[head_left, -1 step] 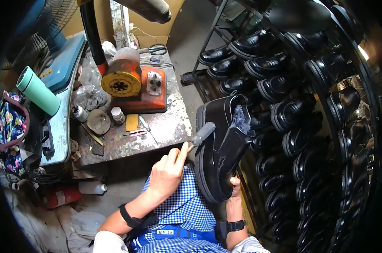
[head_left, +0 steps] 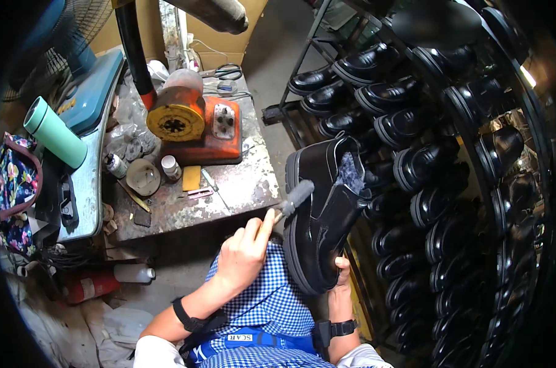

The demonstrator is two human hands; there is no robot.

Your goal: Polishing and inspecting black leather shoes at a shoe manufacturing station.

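Note:
A black slip-on shoe (head_left: pixel 308 245) with a ridged black sole and bluish-grey fuzzy lining is held up in front of me, tilted on its length. My right hand (head_left: pixel 344 273) grips its lower end, the thumb showing and the other fingers hidden behind it. Between the closed fingers of my left hand (head_left: pixel 244 253) is the thin handle of a small brush with a grey fuzzy head (head_left: pixel 297 194). That head lies across the sole edge, its tip against the shoe's black upper.
An orange bench grinder (head_left: pixel 195 129) stands on the worn workbench (head_left: pixel 253 190), near a yellow sponge block (head_left: pixel 191 178), a small bottle (head_left: pixel 171 167) and a round dish (head_left: pixel 143 177). Racks of black shoes (head_left: pixel 416 165) rise closely at right. A mint-green flask (head_left: pixel 56 132) stands left.

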